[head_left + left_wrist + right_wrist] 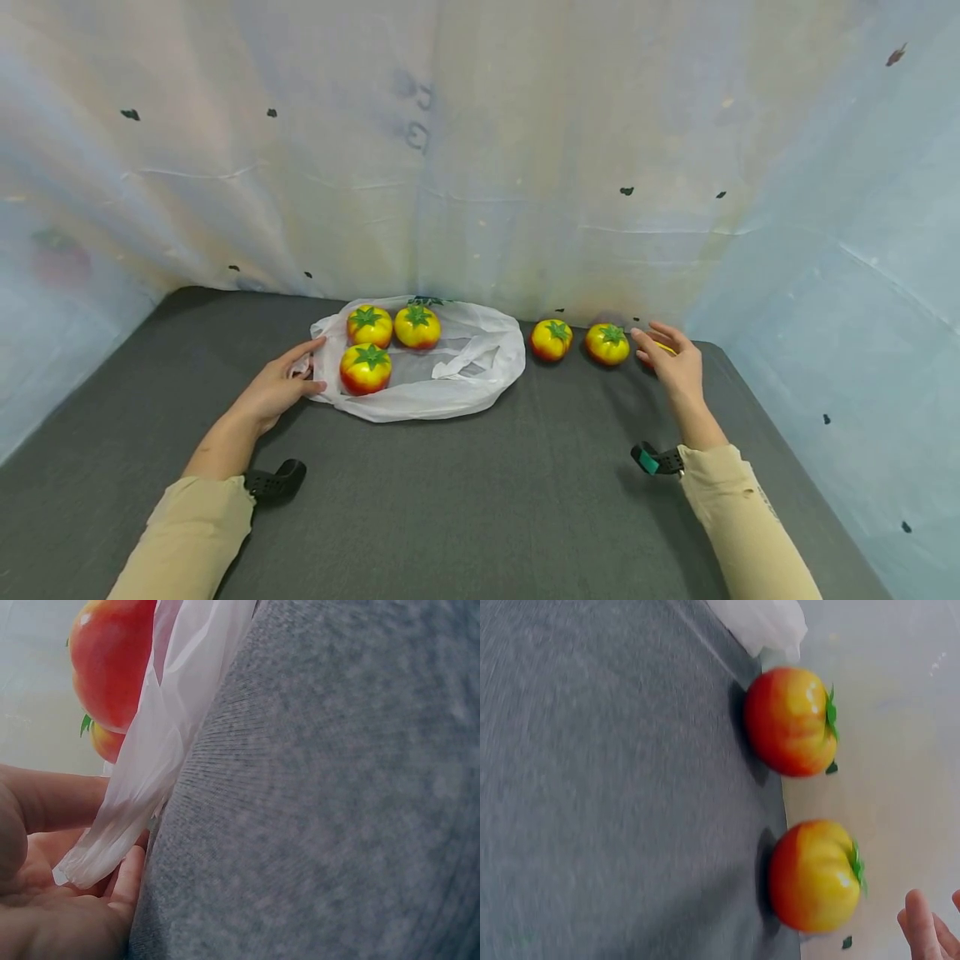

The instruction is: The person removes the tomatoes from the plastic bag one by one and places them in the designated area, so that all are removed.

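My left hand (272, 390) holds the left end of a white plastic bag (420, 405), its thumb and fingers around the gathered plastic (112, 832). Inside the open bag sit three red-and-yellow toy tomatoes (365, 369) with green leaf tops. To the right of the bag stand two more tomatoes, one nearer the bag (551, 340) and one farther right (607, 344). My right hand (681, 371) is over another tomato (643, 358), mostly hidden behind it. The fingers (922, 926) look extended; whether they touch that tomato is not visible.
Everything rests on a dark grey cloth-covered table (465, 500). A pale sheet (510, 167) hangs close behind the bag and tomatoes, with further sheeting (847, 333) at the right side. A black band (277, 482) with a protruding piece is on each wrist.
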The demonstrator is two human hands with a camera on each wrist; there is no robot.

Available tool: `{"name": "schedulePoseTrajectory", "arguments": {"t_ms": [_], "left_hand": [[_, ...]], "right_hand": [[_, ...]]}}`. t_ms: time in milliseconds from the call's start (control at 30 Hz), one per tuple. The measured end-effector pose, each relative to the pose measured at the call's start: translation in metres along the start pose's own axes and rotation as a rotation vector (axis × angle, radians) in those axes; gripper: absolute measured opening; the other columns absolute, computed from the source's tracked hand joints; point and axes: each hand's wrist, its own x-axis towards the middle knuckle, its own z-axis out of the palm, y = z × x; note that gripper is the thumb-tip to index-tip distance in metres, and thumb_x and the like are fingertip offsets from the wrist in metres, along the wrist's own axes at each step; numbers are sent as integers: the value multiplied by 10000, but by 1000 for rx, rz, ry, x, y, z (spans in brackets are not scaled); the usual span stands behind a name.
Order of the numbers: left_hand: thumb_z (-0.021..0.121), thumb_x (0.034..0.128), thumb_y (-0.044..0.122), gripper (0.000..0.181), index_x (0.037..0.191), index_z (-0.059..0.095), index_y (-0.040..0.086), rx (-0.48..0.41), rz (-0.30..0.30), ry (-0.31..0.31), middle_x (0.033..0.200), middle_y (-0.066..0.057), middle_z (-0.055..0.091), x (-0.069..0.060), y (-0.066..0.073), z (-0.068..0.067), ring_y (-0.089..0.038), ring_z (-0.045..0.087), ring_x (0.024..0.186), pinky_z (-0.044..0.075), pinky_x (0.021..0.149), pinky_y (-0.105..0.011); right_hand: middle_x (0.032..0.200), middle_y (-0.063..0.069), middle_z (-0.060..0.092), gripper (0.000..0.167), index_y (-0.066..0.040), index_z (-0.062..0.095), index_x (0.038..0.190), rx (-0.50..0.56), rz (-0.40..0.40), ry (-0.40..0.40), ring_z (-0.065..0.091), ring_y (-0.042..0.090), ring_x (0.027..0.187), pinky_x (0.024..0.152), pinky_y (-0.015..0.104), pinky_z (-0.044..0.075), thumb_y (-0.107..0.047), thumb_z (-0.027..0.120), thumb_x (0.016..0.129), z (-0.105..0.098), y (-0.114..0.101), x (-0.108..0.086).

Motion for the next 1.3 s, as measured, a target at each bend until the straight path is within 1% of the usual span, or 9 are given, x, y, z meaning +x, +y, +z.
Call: {"name": "schedulePoseTrajectory", "arguments": {"t_ms": [133,233,533,700,900,1033,1133,1200,1300], "left_hand": [[597,897,28,819,1552,120,147,0,-4,-1,1582,-242,-96,1,0,0,-457,-45,1441,125,1124,-628],[597,897,26,820,1552,119,147,1,-4,-2,1581,-244,-100,1,-1,0,-456,-45,1441,127,1124,-626],[602,885,11,822,1549,134,137,3,17,3,1579,-259,-76,1,-2,0,-463,-53,1437,132,1119,-634],[604,883,12,820,1548,140,135,6,21,11,1580,-260,-62,2,-2,0,-464,-47,1437,126,1119,-636],[606,885,16,823,1549,135,140,2,14,11,1580,-259,-64,2,-3,-1,-468,-44,1436,121,1117,-640],[604,888,19,822,1550,133,145,3,7,13,1580,-257,-67,1,-2,0,-468,-42,1437,123,1119,-637],[604,889,23,822,1550,131,147,5,-2,15,1580,-256,-73,1,-2,0,-468,-46,1437,113,1119,-641],[605,890,25,822,1550,131,150,6,-9,16,1581,-253,-77,1,-2,0,-467,-50,1437,105,1120,-643],[606,890,30,823,1550,131,155,12,-12,16,1581,-251,-77,2,-2,0,-468,-52,1436,97,1118,-649]], "right_hand": [[1386,178,477,672,-66,446,1420,-14,-6,-26,571,-17,927,752,97,504,-421,647,885,8,-4,-1],[1373,171,482,648,-65,458,1411,0,-7,-38,563,-73,859,739,89,502,-398,650,890,14,-7,-1],[1358,165,502,607,-61,479,1389,6,-43,-90,588,-38,895,827,193,533,-365,656,894,28,-16,-4],[1362,192,497,598,-47,479,1380,42,-80,-128,611,-22,906,797,163,529,-352,658,897,35,-22,-8],[1355,190,510,601,-60,495,1373,55,-87,-153,607,-43,889,770,152,530,-359,675,884,46,-26,-10],[1356,190,507,594,-66,495,1374,70,-79,-176,612,-25,902,805,191,540,-355,672,886,54,-28,-10],[1358,189,515,574,-57,492,1374,74,-81,-196,608,-7,940,810,188,537,-329,663,898,60,-30,-12],[1362,178,522,558,-59,493,1375,65,-73,-206,618,66,1015,789,158,529,-308,659,904,64,-36,-15],[1339,168,541,534,-62,511,1360,60,-84,-209,618,140,1054,762,142,526,-290,665,902,71,-37,-16]]}}
